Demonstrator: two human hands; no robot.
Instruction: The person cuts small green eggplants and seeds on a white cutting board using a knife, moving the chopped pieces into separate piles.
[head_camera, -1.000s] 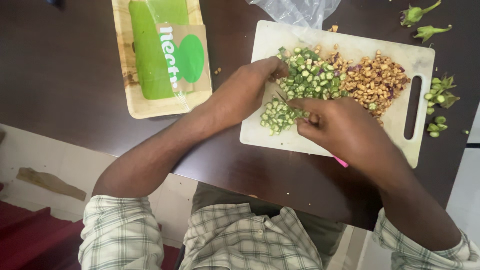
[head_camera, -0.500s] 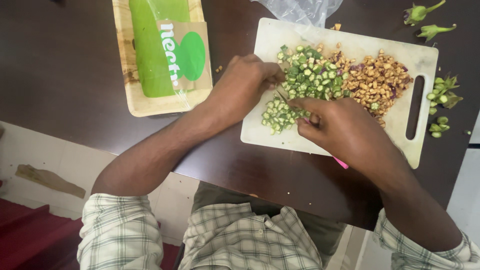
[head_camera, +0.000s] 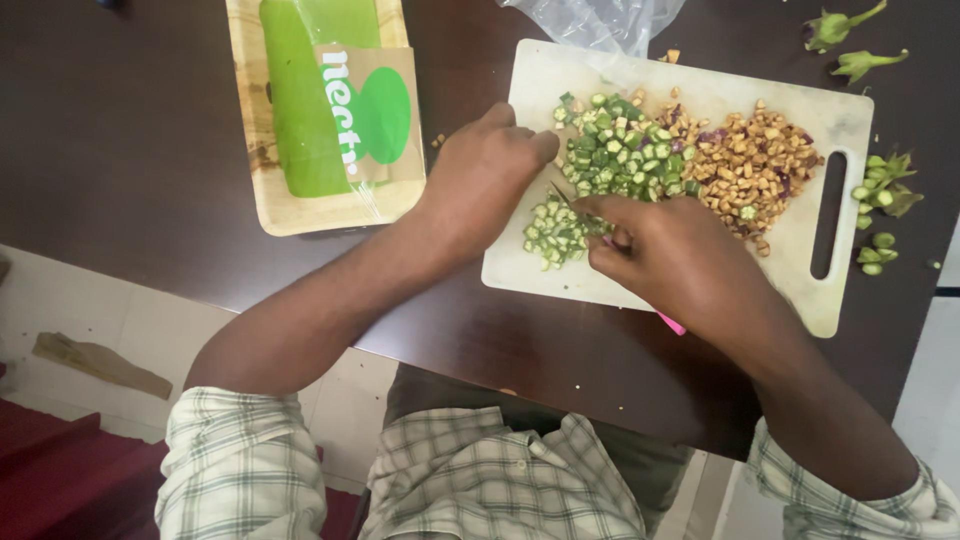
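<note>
Head view, looking straight down at the dark brown wooden table (head_camera: 140, 150). White rectangular plastic cutting board (head_camera: 700, 290) with a slot handle lay on it, handle end to my right.

My right hand (head_camera: 665, 255) was curled closed around a knife with a pink handle (head_camera: 672, 324); only the handle's tip showed below my palm, and a thin sliver of blade showed beyond my fingertips. Blade tip sat at the small heap of sliced green okra rounds (head_camera: 553, 232) on the board's near-left part.

My left hand (head_camera: 485, 175) rested at the board's left edge, fingers bent together, fingertips against the larger pile of chopped green okra (head_camera: 620, 150). Could not tell whether those fingers pinched a piece or only pressed on the pile.

Heap of diced brownish-tan vegetable with purple flecks (head_camera: 755, 165) lay just right of the larger pile, touching it.

Off the board: green okra tops (head_camera: 880, 195) beside the handle end, two stemmed green caps (head_camera: 845, 45) at far right, crumpled clear plastic bag (head_camera: 600, 20) touching the far edge, and a tan tray with a green label under film (head_camera: 320, 110) to the left, apart from the board.
</note>
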